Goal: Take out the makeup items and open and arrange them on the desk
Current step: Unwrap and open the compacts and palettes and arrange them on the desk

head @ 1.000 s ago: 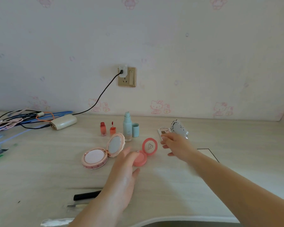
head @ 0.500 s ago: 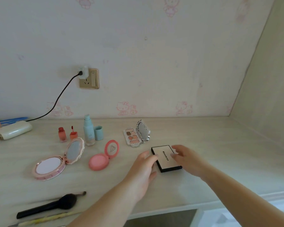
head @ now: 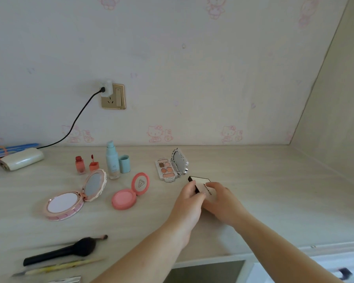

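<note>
A flat white palette with black edges [head: 202, 183] lies closed on the desk, gripped from both sides by my left hand [head: 189, 199] and my right hand [head: 221, 199]. Behind it stands an open eyeshadow palette [head: 168, 169] with its mirror lid up. To the left lie an open coral blush compact [head: 129, 195] and an open pink powder compact [head: 70, 199]. Further back stand a teal bottle [head: 111, 160] with its cap [head: 124, 164] beside it, and a lip tint [head: 79, 164] with its wand cap [head: 93, 164].
A black brush [head: 65, 251] and a yellow tool [head: 63, 266] lie near the desk's front left edge. A white power bank [head: 22, 159] and cables sit at the far left. A side wall [head: 331, 119] closes the desk on the right. A drawer handle [head: 344, 272] shows below.
The view swung right. My right hand left the eyeshadow palette and both hands came onto the white palette, which now sits gripped between them with its near part covered.
</note>
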Tool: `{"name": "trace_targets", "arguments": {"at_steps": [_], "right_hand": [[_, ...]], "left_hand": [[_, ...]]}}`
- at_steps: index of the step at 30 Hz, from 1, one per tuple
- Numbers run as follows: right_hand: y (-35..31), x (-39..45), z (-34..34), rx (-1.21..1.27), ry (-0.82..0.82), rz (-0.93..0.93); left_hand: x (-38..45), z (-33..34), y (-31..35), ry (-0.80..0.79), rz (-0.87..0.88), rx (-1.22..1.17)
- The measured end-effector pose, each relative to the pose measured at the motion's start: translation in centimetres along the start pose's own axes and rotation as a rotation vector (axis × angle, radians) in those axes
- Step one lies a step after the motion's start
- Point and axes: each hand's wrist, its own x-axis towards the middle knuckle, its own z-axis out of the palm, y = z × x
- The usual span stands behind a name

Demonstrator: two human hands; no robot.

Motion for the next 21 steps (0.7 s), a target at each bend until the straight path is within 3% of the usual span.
{"name": "trace_targets", "arguments": {"at_steps": [3, 7, 13, 21], "right_hand": [[-0.3, -0.8, -0.1, 0.396, -0.079, 0.017], [-1.5, -2.4, 0.6, 0.581, -0.171, -0.088], [-2.3, -3.7, 1.3, 0.55, -0.212, -0.133], [-3.9, -4.9, 2.9, 0.25, -0.121, -0.236]], "left_hand": [[-0.4, -0.5, -0.1, 0.061, 0.04, -0.2], [-1.2, -1.3, -0.3, -0.007, -0.055, -0.506], [-2.7, -2.1, -0.5, 0.004, -0.064, -0.632], [-3.8, -2.9, -0.2, 0.118, -0.114, -0.677]]}}
